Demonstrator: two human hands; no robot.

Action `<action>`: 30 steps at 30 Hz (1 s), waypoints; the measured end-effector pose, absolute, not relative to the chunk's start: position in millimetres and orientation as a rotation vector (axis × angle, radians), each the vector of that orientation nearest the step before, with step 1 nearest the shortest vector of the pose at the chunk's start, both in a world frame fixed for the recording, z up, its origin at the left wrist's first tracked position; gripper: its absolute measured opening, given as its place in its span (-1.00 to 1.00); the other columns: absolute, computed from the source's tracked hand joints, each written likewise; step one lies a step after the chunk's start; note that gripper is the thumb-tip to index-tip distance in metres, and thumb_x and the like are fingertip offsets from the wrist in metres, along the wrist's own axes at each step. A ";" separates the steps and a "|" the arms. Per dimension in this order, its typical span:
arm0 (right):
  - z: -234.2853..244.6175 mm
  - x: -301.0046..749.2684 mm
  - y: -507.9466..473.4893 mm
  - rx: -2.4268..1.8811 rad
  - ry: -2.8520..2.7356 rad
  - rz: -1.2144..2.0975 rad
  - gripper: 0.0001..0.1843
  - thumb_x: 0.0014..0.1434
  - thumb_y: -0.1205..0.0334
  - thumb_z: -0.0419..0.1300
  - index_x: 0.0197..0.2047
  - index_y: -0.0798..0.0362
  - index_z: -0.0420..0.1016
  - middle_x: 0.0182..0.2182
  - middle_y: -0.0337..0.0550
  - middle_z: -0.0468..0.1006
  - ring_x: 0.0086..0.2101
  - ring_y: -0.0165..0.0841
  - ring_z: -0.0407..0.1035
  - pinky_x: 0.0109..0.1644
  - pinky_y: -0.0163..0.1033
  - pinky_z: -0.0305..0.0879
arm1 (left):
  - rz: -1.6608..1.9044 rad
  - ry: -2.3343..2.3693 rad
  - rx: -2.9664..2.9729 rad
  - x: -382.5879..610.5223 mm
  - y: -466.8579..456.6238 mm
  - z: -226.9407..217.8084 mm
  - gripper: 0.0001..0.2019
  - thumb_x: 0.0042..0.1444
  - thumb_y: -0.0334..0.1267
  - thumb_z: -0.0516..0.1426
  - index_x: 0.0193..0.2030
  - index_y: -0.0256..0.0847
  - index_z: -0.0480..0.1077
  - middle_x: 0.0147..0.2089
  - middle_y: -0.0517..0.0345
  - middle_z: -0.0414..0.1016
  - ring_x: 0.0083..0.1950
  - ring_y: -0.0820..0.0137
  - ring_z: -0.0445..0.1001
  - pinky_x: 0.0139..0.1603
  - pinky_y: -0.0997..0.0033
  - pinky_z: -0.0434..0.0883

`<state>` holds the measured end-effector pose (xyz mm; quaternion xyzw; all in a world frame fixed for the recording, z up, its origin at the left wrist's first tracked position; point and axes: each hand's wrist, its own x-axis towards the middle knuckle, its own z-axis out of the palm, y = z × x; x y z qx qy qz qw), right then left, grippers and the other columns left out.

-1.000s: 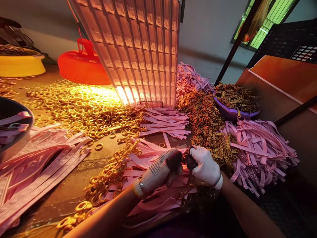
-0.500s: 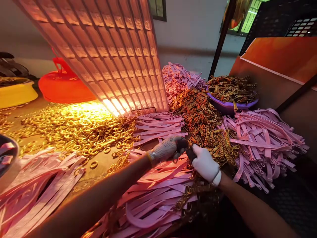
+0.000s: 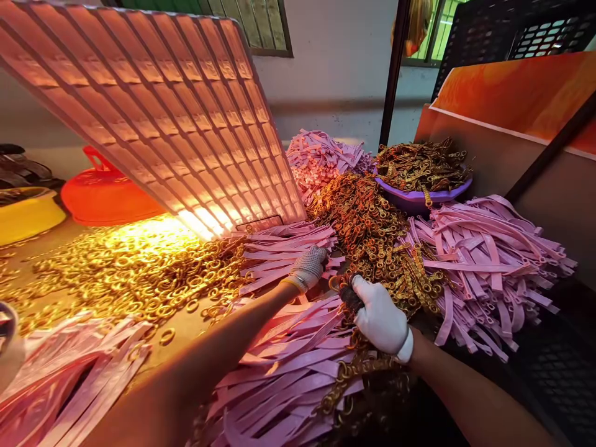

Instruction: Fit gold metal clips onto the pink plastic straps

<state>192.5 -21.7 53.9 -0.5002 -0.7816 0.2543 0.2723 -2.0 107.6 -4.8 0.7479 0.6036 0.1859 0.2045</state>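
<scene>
Your left hand (image 3: 311, 265) lay over the ends of the pink straps (image 3: 270, 256) before the ribbed panel (image 3: 205, 124); I couldn't tell its grip. Your right hand (image 3: 382, 316) was pinched, apparently on a gold ring (image 3: 333, 283). The straps looked light and limp, best taken near an end.

No text, label, brand or number can be read; none legible on the red shade (image 3: 109, 200), yellow basin (image 3: 32, 218) or orange panel (image 3: 516, 93).

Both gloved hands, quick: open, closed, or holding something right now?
Left hand: at the pink straps; fingertips hidden, so its grip cannot be told.
Right hand: closed, seemingly on a gold ring.
</scene>
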 end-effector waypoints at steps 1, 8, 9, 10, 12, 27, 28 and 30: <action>54.0 192.7 -22.2 -1.371 -2.136 0.676 -0.82 0.22 0.36 0.09 -0.13 0.08 0.47 -0.43 -0.11 0.56 -0.41 -0.32 0.39 -0.29 -0.32 0.18 | 0.524 1.668 2.023 -5.4 103.0 -0.1 -0.76 0.25 -0.16 0.12 -0.18 -0.33 0.46 -0.23 0.01 0.51 -0.26 0.35 0.50 -0.24 0.34 0.45; 60.1 185.4 -24.9 -1.401 -2.342 0.469 -0.65 0.04 0.45 0.08 -0.08 0.08 0.44 -0.22 -0.07 0.59 -0.20 -0.26 0.46 -0.16 -0.30 0.21 | 0.500 1.384 1.520 -22.1 7.9 49.6 -0.53 0.24 0.16 0.00 -0.26 -0.25 0.43 -0.71 0.27 0.23 -0.76 0.52 0.11 -0.73 0.53 0.09; 61.6 182.6 -26.7 -1.417 -2.380 0.443 -0.67 0.04 0.44 0.09 -0.09 0.07 0.44 -0.21 -0.09 0.59 -0.20 -0.26 0.46 -0.17 -0.30 0.21 | 0.522 1.342 1.414 -21.7 -6.9 55.1 -0.53 0.21 0.19 0.02 -0.34 -0.23 0.40 -0.73 0.28 0.21 -0.77 0.53 0.08 -0.74 0.55 0.05; 63.0 179.5 -29.3 -1.438 -2.421 0.411 -0.68 0.05 0.44 0.09 -0.10 0.07 0.44 -0.22 -0.10 0.58 -0.21 -0.27 0.47 -0.19 -0.29 0.21 | 0.553 1.301 1.320 -20.4 -19.6 59.4 -0.53 0.18 0.20 0.04 -0.40 -0.22 0.37 -0.74 0.28 0.20 -0.77 0.54 0.08 -0.75 0.56 0.04; 64.1 173.7 -36.4 -1.475 -2.510 0.303 -0.73 0.08 0.42 0.10 -0.12 0.07 0.44 -0.23 -0.08 0.58 -0.24 -0.25 0.47 -0.23 -0.28 0.21 | 0.599 1.255 1.232 -16.4 -38.1 65.1 -0.51 0.15 0.22 0.06 -0.47 -0.21 0.32 -0.74 0.28 0.20 -0.77 0.54 0.09 -0.76 0.57 0.04; 74.4 171.6 -54.8 -1.392 -2.696 0.279 -0.76 0.27 0.28 0.10 0.00 0.13 0.36 -0.16 0.02 0.58 -0.18 -0.20 0.51 -0.22 -0.24 0.27 | 0.650 1.232 1.440 -14.9 -66.6 47.8 -0.63 0.23 0.04 0.05 -0.35 -0.26 0.39 -0.71 0.27 0.24 -0.72 0.53 0.17 -0.66 0.55 0.08; 75.6 171.0 -54.6 -1.395 -2.701 0.346 -0.73 0.28 0.19 0.12 0.01 0.12 0.35 -0.17 0.02 0.59 -0.20 -0.19 0.52 -0.23 -0.24 0.27 | 0.677 1.248 1.423 -16.0 -69.4 47.2 -0.61 0.22 0.06 0.06 -0.37 -0.26 0.38 -0.72 0.26 0.24 -0.72 0.54 0.16 -0.66 0.56 0.07; 74.9 168.3 -54.8 -1.460 -2.712 0.392 -0.72 0.28 0.16 0.12 0.00 0.10 0.35 -0.21 0.02 0.62 -0.23 -0.18 0.55 -0.27 -0.24 0.27 | 0.688 1.274 1.430 -17.2 -73.7 45.7 -0.59 0.22 0.08 0.07 -0.37 -0.27 0.39 -0.72 0.24 0.26 -0.71 0.53 0.18 -0.66 0.55 0.07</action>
